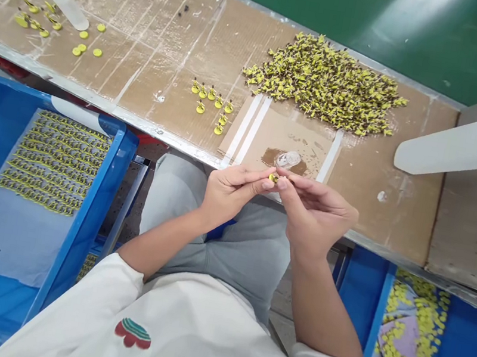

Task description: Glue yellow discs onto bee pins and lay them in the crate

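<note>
Just over the table's front edge, my two hands meet fingertip to fingertip around a tiny yellow and dark figurine with a yellow round base. My left hand pinches it from the base side between thumb and forefinger. Thumb and fingers of my right hand close on its other end and hide most of it. Right behind the fingers, a small clear cup sits in a wet brown patch on a cardboard sheet. Several finished-looking figurines stand on round bases left of the sheet.
A large heap of yellow figures lies at the back. Loose yellow discs and toppled figurines are at far left. A blue crate holds rows of figurines; another bin holds yellow discs. A white tube juts in from the right.
</note>
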The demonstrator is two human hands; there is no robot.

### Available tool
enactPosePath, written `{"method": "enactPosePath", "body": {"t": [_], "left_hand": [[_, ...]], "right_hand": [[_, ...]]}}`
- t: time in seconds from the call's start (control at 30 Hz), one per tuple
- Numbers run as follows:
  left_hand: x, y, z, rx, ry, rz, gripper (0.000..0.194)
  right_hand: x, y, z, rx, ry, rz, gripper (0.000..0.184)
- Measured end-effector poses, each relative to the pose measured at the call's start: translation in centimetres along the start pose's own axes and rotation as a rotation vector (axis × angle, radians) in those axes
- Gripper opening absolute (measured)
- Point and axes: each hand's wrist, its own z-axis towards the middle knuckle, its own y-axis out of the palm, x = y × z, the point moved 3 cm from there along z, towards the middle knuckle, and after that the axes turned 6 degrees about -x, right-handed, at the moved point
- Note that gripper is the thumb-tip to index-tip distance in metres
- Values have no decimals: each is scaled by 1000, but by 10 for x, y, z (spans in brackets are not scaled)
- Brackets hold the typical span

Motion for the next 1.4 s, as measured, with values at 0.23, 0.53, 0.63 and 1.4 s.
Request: {"method": "enactPosePath", "body": {"t": [0.23, 0.53, 0.63, 1.4], "left_hand": [[6, 6, -20, -19, -24, 25, 23], [34, 14, -45, -53, 4, 193, 29], [45, 17, -49, -81, 65, 255, 31], [92, 4, -51, -6, 483, 505, 38]], "right_hand": [[1, -4, -19, 17, 115, 120, 13], [-15, 0, -36, 102, 112, 169, 14], [-21, 2, -40, 97, 115, 216, 12], [-53, 17, -33, -156, 274, 427, 15]]}}
